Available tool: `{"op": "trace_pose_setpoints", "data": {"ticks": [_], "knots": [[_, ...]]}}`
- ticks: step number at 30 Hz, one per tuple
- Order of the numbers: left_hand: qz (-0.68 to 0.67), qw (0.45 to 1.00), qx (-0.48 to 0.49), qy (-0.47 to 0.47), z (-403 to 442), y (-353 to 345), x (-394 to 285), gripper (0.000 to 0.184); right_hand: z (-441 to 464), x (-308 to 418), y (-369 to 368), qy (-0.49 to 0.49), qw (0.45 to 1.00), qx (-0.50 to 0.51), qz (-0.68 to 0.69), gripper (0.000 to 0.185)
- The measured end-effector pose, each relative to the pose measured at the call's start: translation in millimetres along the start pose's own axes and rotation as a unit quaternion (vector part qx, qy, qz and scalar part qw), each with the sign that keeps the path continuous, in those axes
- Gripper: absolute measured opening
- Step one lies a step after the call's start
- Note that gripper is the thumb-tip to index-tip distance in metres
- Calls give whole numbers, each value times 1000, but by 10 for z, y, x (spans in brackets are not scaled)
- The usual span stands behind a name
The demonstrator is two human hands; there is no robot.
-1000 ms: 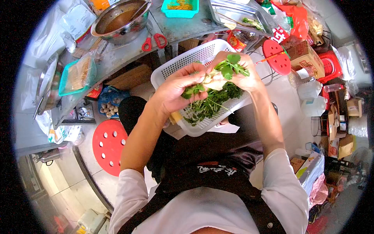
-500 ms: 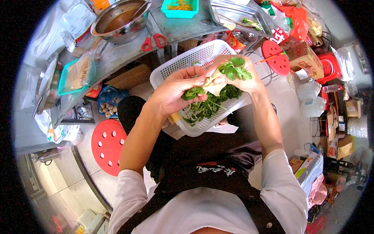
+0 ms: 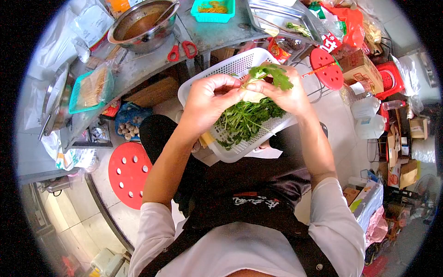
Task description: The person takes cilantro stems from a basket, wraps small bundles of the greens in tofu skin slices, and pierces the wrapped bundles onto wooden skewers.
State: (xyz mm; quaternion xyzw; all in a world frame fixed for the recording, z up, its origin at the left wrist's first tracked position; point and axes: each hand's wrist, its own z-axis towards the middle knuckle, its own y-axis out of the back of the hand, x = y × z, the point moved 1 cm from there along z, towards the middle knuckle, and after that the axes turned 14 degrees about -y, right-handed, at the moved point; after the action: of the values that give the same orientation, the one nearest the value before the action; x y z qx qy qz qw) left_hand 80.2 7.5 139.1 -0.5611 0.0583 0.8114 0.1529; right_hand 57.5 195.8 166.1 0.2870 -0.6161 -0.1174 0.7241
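Over a white perforated basket [image 3: 196,78], my left hand [image 3: 207,99] pinches the left side of a pale, thin wrapped sheet [image 3: 253,96]. My right hand [image 3: 288,92] has its fingers closed on the right side of the same sheet. Green leafy herbs [image 3: 276,76] stick out of the top of the sheet between my hands. The two hands nearly touch at the fingertips. Below them, a pile of loose green herbs [image 3: 247,121] lies in the basket, which rests over my lap. Something pale yellow [image 3: 210,139] shows at the basket's lower left corner.
On the metal table [image 3: 203,34] are a steel bowl [image 3: 143,27] of brown sauce, red-handled scissors [image 3: 182,50], a teal basket [image 3: 213,14] and a steel tray [image 3: 281,21] with skewers. Red stools [image 3: 130,175] stand at left and upper right. Boxes and bottles crowd the right.
My left hand has turned, and its fingers have moved up to the top of the sheet. The herbs that showed under my left fingers no longer show there. The upper leaves have tilted.
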Motion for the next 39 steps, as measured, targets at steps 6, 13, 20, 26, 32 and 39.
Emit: {"op": "trace_pose_setpoints", "data": {"ticks": [6,13,20,26,32,39], "knots": [[-49,997,-22,55,42,2,29,18,-20,23,-40,-67,991,30,116,21],[-191,975,11,117,57,37,65,19,-21,60,21,-71,992,36,94,22],[-213,961,40,175,44,62,15,18,-18,15,40,-27,993,79,85,16],[-373,880,93,278,42,117,101,14,-36,14,14,-49,964,126,227,16],[-278,916,7,289,12,66,-12,14,-30,16,39,-25,986,105,128,24],[-502,783,151,334,-12,151,167,16,-42,57,23,16,975,147,165,11]]}}
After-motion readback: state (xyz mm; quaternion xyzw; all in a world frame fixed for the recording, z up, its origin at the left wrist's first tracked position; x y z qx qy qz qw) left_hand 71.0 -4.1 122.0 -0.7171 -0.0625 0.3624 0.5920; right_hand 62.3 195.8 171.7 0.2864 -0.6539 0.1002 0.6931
